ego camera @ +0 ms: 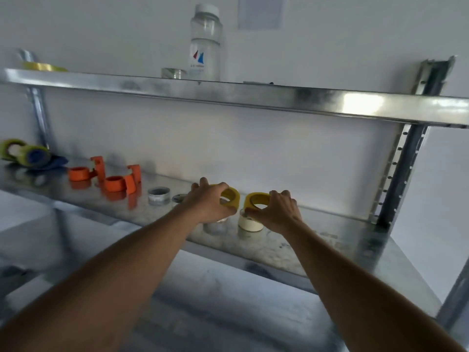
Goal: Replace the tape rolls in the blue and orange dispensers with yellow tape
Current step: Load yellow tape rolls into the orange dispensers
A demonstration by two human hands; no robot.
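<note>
On the metal shelf [291,250] my left hand [208,201] grips a yellow tape roll [232,198], tilted and lifted off a white roll mostly hidden beneath it. My right hand [278,212] grips a second yellow tape roll [255,200], tilted just above a white tape roll [250,223]. Two orange dispensers [88,171] [124,181] stand further left on the same shelf. At the far left lies a blue dispenser [44,158] loaded with yellow-green tape, next to another yellow-green roll [11,148].
A small grey roll [158,195] and a flat metal ring [179,198] sit between the orange dispensers and my left hand. The upper shelf [253,95] carries a clear bottle [205,44], a clear tape roll [173,72] and a yellow roll [42,66]. An upright post [401,171] bounds the right.
</note>
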